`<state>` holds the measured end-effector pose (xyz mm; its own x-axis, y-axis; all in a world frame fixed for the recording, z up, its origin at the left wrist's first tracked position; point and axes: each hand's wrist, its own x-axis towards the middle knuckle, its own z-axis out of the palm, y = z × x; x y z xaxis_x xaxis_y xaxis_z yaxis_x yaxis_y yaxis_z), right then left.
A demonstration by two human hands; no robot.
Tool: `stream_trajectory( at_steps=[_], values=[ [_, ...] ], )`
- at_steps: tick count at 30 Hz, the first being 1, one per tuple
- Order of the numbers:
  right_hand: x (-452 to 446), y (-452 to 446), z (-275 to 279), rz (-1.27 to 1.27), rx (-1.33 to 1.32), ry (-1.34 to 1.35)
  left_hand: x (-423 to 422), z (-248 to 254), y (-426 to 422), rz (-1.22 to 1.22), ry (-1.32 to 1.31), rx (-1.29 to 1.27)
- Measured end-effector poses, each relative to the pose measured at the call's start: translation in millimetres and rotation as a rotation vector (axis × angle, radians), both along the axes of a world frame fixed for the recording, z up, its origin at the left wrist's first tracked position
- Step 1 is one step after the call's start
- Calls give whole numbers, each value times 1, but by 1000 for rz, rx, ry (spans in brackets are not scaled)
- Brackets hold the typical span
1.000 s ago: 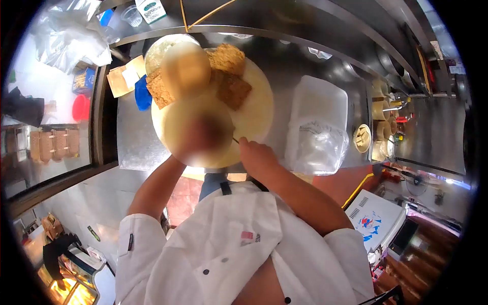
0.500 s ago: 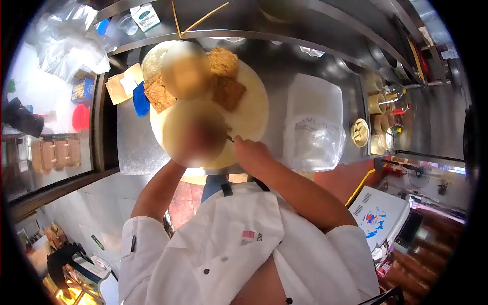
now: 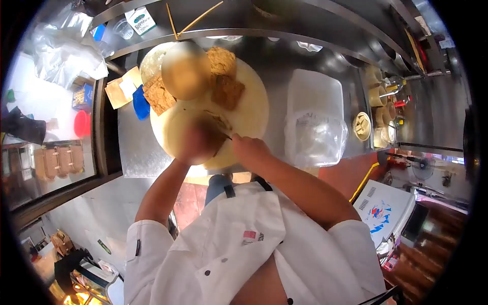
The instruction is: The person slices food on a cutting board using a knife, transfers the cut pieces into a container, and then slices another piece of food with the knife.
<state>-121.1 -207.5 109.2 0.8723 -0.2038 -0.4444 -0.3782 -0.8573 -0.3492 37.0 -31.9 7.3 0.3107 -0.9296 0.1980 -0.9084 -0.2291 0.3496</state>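
My right hand (image 3: 251, 151) grips a thin dark tool (image 3: 229, 136) over a smooth, round, pale-yellow board (image 3: 255, 109). Blur covers my left hand (image 3: 195, 142), so I can't tell its grip; brown material (image 3: 221, 121) shows beside it on the board. Rough, crusty brown slabs (image 3: 227, 93) crowd the far side. Crinkled clear plastic (image 3: 317, 140) lies right, on the metal counter (image 3: 279, 76).

Angles both bare forearms (image 3: 300, 183) inward to the round cutting board (image 3: 255, 104); holds the right hand (image 3: 249, 148), curled, at its near-right edge, the blurred left hand (image 3: 192, 144) over its near-left part.
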Motion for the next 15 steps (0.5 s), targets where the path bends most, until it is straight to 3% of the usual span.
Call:
stream_trajectory(
  at_steps=[2, 5, 8, 11, 14, 15],
  values=[
    [1, 0, 7, -47, 66, 8, 3, 4, -5, 13, -55, 77],
    [10, 7, -31, -27, 28, -62, 6, -6, -14, 28, -77, 26],
    [20, 3, -49, -75, 49, -113, 6, 24, -14, -31, -77, 106],
    [18, -4, -42, -48, 54, -87, 6, -10, -10, -26, -149, -106],
    [5, -4, -7, -1, 47, -65, 0, 27, -11, 18, -104, 1],
    [1, -3, 6, -10, 51, -65, 0, 17, -8, 9, -103, 4]
  ],
)
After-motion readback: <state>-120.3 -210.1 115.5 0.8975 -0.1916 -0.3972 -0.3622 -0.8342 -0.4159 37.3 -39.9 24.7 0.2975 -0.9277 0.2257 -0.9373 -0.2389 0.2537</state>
